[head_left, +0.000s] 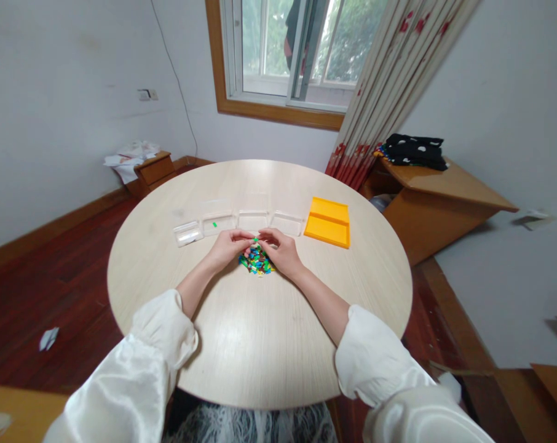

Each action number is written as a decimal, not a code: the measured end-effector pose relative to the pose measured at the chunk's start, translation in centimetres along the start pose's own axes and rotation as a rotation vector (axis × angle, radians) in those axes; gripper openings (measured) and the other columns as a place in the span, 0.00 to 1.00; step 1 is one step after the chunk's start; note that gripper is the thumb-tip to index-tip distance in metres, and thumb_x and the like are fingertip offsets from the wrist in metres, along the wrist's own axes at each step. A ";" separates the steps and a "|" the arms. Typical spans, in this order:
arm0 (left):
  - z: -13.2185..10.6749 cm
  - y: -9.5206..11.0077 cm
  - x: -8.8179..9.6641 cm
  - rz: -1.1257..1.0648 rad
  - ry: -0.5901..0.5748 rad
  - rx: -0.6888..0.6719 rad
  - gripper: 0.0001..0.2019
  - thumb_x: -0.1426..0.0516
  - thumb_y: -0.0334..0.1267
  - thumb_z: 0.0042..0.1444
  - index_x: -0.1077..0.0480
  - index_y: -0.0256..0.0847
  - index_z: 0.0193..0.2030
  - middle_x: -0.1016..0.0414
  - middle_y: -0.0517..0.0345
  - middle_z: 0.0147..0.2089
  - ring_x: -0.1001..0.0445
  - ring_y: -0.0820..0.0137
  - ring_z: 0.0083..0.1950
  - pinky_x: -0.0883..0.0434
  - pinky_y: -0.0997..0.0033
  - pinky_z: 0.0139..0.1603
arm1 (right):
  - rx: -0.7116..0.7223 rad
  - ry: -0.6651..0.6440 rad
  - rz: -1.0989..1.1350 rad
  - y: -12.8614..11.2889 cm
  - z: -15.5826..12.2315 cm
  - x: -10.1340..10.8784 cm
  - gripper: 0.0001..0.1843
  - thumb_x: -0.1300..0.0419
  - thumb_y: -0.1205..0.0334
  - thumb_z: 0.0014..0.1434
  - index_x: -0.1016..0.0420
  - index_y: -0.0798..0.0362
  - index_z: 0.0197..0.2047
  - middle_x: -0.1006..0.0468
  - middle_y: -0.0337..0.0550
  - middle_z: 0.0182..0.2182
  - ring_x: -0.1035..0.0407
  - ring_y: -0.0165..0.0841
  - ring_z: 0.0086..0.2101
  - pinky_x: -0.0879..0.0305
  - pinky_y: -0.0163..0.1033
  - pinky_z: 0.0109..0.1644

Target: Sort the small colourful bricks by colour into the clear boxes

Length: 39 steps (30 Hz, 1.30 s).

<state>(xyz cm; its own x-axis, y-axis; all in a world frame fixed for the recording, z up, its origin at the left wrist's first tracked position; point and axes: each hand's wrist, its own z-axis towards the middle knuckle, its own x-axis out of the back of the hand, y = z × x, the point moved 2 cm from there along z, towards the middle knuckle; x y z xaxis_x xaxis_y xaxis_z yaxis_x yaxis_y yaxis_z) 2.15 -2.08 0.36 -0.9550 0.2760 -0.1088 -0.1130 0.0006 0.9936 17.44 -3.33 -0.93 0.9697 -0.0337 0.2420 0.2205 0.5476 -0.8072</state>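
A heap of small colourful building bricks (256, 261), green, blue, yellow, white and brown, lies on the round table. Just above its far side my left hand (229, 249) and my right hand (283, 252) meet. The fingertips of both are pinched on a small green brick (256, 239). Beyond the hands stands a row of clear plastic boxes. A green piece (214, 224) sits in one clear box (219, 231), left of the middle; the clear box (253, 219) beside it shows nothing inside. Fingers partly hide the heap's far edge.
A yellow open case (327, 223) lies right of the boxes. Farthest left is a small clear box (188, 234) with something whitish in it. The pale round table (260, 344) reaches close to my body. Behind it are a window, a curtain and a tilted wooden cabinet (426, 203).
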 end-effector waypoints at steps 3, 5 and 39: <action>0.1 0.2 0.3 0.004 0.094 -0.041 0.15 0.34 0.40 0.35 0.29 0.33 0.28 0.31 0.61 0.16 0.34 0.76 0.18 0.36 0.73 0.24 | 0.022 0.004 -0.069 0.0 0.1 0.1 0.10 0.44 0.64 0.54 0.27 0.53 0.40 0.22 0.43 0.34 0.28 0.31 0.35 0.29 0.37 0.40; 0.2 0.3 0.8 -0.007 0.176 -0.076 0.15 0.34 0.40 0.35 0.30 0.34 0.28 0.31 0.61 0.16 0.34 0.76 0.18 0.35 0.73 0.24 | 0.039 -0.005 -0.149 0.1 0.2 0.2 0.09 0.45 0.66 0.54 0.26 0.53 0.38 0.23 0.44 0.35 0.28 0.31 0.35 0.30 0.37 0.39; 1.0 0.2 3.4 -0.060 0.670 -0.157 0.08 0.39 0.31 0.41 0.36 0.36 0.25 0.34 0.66 0.18 0.33 0.78 0.18 0.32 0.78 0.20 | 0.073 -0.224 -0.460 1.4 0.2 0.0 0.14 0.48 0.77 0.51 0.24 0.53 0.31 0.23 0.44 0.32 0.31 0.34 0.37 0.36 0.42 0.46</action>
<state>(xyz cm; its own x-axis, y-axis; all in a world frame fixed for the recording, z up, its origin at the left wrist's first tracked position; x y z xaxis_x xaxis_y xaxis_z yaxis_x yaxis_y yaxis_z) -0.84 -0.22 0.18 -0.9038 -0.3733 -0.2094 -0.1615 -0.1557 0.9745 17.69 -2.39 -1.91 0.7256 -0.1093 0.6793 0.6034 0.5756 -0.5519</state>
